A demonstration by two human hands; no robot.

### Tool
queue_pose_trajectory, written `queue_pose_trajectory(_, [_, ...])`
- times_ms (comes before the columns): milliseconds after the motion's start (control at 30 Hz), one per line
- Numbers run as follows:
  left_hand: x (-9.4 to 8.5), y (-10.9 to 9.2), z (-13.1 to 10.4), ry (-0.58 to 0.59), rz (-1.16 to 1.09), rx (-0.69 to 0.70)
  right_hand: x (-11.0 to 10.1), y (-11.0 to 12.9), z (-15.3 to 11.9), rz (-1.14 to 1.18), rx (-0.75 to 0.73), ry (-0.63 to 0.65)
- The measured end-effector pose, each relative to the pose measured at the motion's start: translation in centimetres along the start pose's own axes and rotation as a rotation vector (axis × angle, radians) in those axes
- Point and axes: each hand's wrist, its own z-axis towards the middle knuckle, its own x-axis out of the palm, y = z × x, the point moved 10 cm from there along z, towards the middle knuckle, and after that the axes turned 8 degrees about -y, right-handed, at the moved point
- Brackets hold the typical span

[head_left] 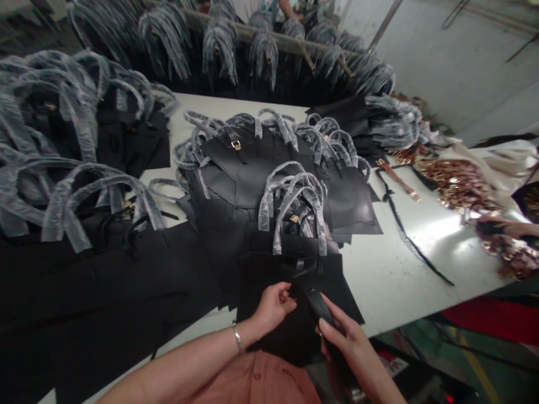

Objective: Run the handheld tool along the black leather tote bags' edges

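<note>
1. The white tabletop (pixel 404 264) runs across the scene and carries most of the things.
2. On the left lies a broad pile of black panels (pixel 105 280), with clear-wrapped handles looping up along its far side.
3. Behind the tabletop, bunches of wrapped handles (pixel 219 47) hang over a long bar.
4. In the middle, a stack of black bag pieces (pixel 252 174) spreads in overlapping layers, more wrapped loops at its upper edge.
5. Closest to the person's body, a black bag panel (pixel 295 331) lies at the near edge of the tabletop, beneath both hands; wrapped loops stand at its far side.
6. To the right sits a heap of brown straps (pixel 458 185) with shiny gold-coloured metal parts.
7. A long black strap (pixel 322 308) slants over the right part of the panel; the right hand (pixel 343 331) grasps it, thumb on top.
8. The left hand (pixel 275 306) has its fingers curled inward above the panel, near the strap's upper end; whether it pinches something, I cannot tell.
9. Another person's hand (pixel 517 229) reaches in at the far right, over brown straps.
10. A silver bracelet (pixel 238 338) circles the left wrist.
</note>
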Motion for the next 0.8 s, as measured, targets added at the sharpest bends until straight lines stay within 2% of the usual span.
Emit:
queue_pose_trajectory(67, [-1.1,-1.4,0.4,-0.059,0.182,0.093,-1.2,0.7,0.9,0.028,-0.066,-0.116])
queue_pose_trajectory(133, [-2.9,-4.2,0.9,-0.147,0.396,0.264,-2.6,0.9,1.5,0.044,-0.096,-0.188])
queue_pose_trajectory(233, [-5.8,-8.2,1.7,-0.306,0.756,0.473,-4.0,0.1,1.8,0.033,-0.072,-0.216])
queue_pose_trajectory(300, [-7.5,-9.4,2.4,-0.396,0.981,0.503,-4.4,-0.7,1.7,0.028,-0.049,-0.217])
queue_pose_trajectory(367, [-8.2,-9.6,3.1,-0.397,1.134,0.494,-4.1,-1.5,1.6,0.028,-0.029,-0.201])
queue_pose_trajectory(467, [-8.0,-9.2,3.9,-0.327,1.245,0.487,-2.7,-2.0,2.3,0.008,-0.017,-0.151])
queue_pose_trajectory(633, [-7.9,-8.8,4.8,-0.275,1.295,0.437,0.5,-1.0,5.0,-0.026,-0.061,-0.067])
queue_pose_trajectory(800, [-8.0,-8.6,5.2,-0.253,1.314,0.407,1.1,-0.1,5.7,-0.041,-0.121,-0.082])
